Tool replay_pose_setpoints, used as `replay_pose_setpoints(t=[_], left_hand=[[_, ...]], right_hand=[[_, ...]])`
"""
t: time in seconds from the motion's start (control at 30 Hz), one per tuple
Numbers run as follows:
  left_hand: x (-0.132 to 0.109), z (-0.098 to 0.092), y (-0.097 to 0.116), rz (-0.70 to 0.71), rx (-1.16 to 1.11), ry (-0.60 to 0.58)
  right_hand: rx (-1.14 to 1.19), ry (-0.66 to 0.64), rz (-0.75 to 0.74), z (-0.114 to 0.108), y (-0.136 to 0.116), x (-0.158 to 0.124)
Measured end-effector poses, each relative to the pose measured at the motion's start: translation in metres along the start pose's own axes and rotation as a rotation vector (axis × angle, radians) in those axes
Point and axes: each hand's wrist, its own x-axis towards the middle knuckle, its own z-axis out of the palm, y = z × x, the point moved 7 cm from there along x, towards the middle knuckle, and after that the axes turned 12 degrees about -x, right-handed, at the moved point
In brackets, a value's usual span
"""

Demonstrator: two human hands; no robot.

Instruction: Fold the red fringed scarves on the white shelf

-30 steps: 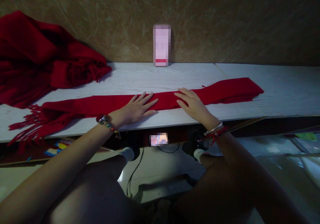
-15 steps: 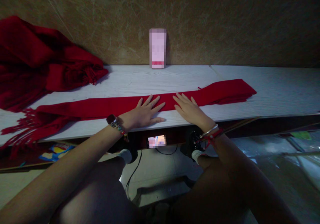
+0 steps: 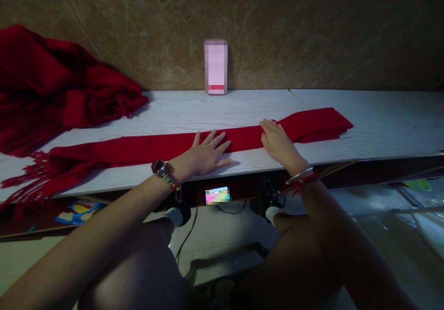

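A long red scarf (image 3: 138, 147), folded into a narrow strip, lies across the white table (image 3: 194, 111) from a fringed end at the left to a folded end at the right. My left hand (image 3: 204, 155) rests flat on its middle, fingers spread, a watch and bead bracelet on the wrist. My right hand (image 3: 277, 141) lies on the strip a little further right, fingers stretched along the cloth, bangles on the wrist.
A heap of more red scarves (image 3: 52, 93) fills the table's far left. A small pink box (image 3: 215, 67) stands against the brown wall. Below the table edge are a small lit screen (image 3: 217, 195), cables and my knees.
My right hand has slid to the right along the scarf, away from my left hand, which has stayed nearly in place.
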Motion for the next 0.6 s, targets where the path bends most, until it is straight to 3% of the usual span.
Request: replay_pose_setpoints(t=[0.17, 0.27, 0.6], left_hand=[[0.020, 0.004, 0.002, -0.012, 0.015, 0.091], [0.025, 0.008, -0.003, -0.020, -0.005, 0.085], [0.015, 0.008, -0.009, -0.095, -0.041, 0.062]], right_hand=[[0.049, -0.065, -0.146, 0.010, -0.037, 0.002], [0.007, -0.132, -0.165, 0.015, -0.042, -0.002], [-0.066, -0.120, -0.013, 0.016, 0.011, -0.001]])
